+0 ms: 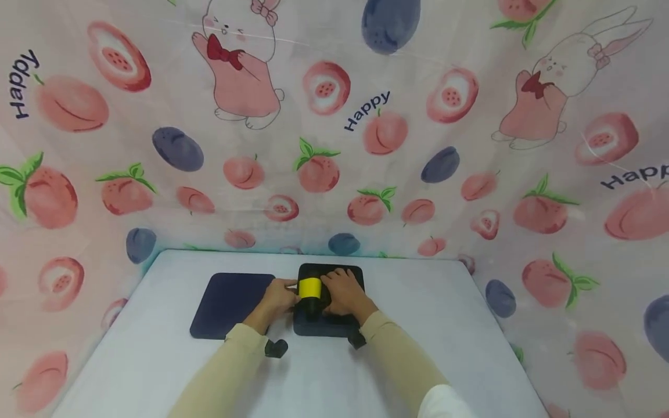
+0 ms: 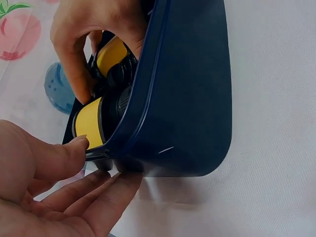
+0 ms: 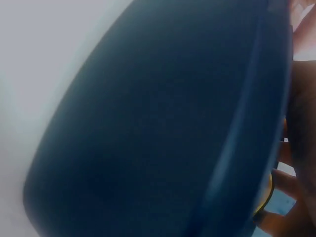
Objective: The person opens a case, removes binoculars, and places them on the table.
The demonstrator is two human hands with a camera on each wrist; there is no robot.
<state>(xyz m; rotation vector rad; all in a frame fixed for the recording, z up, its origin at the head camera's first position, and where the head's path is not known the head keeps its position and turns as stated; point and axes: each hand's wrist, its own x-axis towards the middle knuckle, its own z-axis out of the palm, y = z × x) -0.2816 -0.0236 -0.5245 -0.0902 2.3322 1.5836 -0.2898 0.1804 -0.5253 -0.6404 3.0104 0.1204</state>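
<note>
The left hand (image 1: 279, 297) pinched the box (image 2: 192, 98); the right hand (image 1: 346, 293) gripped yellow-and-black binoculars (image 1: 310, 288) inside; a lid (image 1: 230, 305) lay left of both.

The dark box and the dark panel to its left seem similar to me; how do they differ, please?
The dark box has deep walls, whereas the dark panel looks flat. The dark box holds black-and-yellow contents, whereas nothing shows lying on the visible part of the dark panel. Both are dark, have rounded corners and sit on the white table.
</note>
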